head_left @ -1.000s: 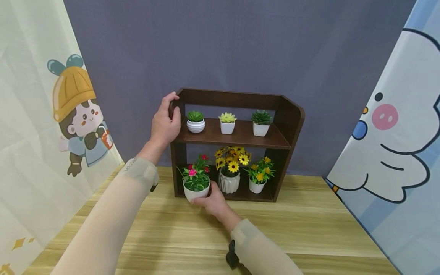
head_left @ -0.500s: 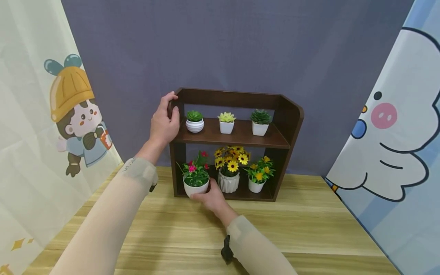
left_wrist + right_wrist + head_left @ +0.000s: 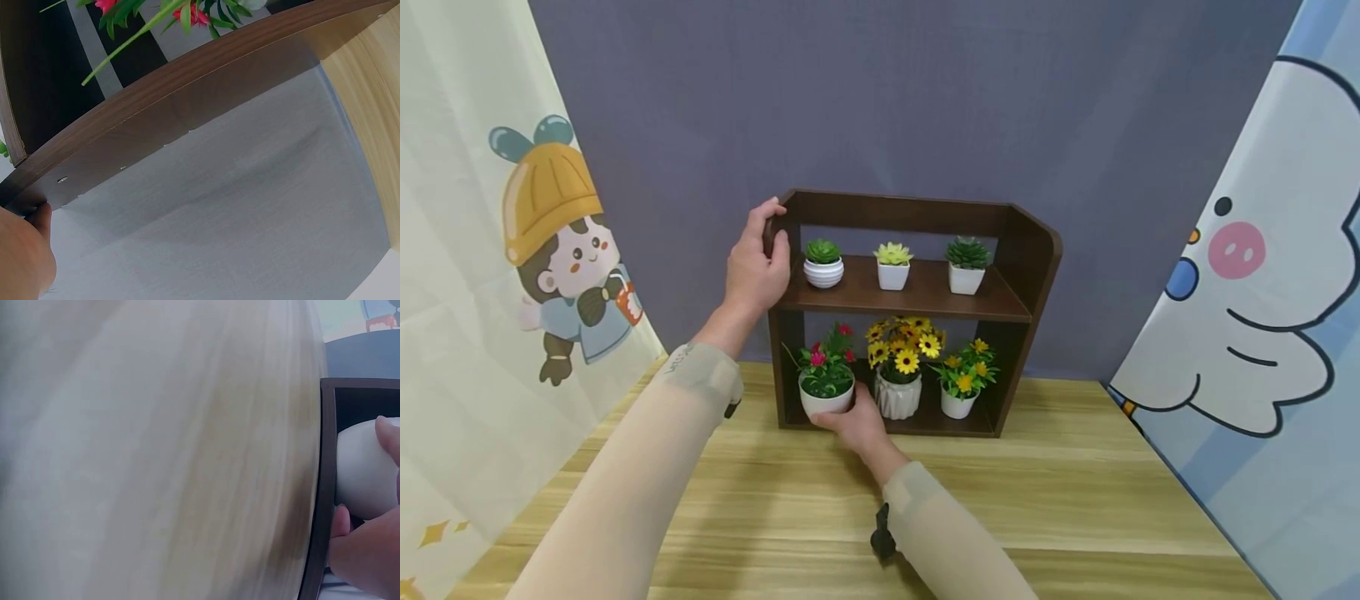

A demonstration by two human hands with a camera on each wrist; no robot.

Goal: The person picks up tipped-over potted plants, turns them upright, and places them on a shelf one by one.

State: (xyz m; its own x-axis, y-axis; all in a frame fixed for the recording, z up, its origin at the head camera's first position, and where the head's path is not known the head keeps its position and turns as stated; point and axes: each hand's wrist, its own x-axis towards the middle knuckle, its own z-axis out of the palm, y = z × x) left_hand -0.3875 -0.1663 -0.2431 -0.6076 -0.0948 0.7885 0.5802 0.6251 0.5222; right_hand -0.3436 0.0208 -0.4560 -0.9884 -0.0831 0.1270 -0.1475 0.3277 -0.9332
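A dark brown two-tier shelf (image 3: 910, 309) stands on the table. My left hand (image 3: 756, 267) grips the top of its left side panel; in the left wrist view, part of that hand (image 3: 24, 256) shows at the panel's edge. Low on the left, my right hand (image 3: 863, 427) holds a round white flowerpot (image 3: 827, 403) with pink-red flowers and green leaves. The pot is inside the lower tier's front, left of a ribbed pot of yellow flowers (image 3: 898, 397). In the right wrist view, thumb and fingers flank the white pot (image 3: 364, 469); its base is partly hidden.
Three small succulents, in a round ribbed pot (image 3: 823, 273) and two square white ones (image 3: 892, 277), line the upper tier. A white pot of orange-yellow flowers (image 3: 957, 406) stands lower right. Behind the shelf hangs a grey-blue cloth (image 3: 925, 100); the wooden table (image 3: 1075, 500) extends in front.
My right hand has moved the flowerpot slightly back and up in view, deeper into the lower tier. The left hand stays on the side panel. The whole view has shifted a little.
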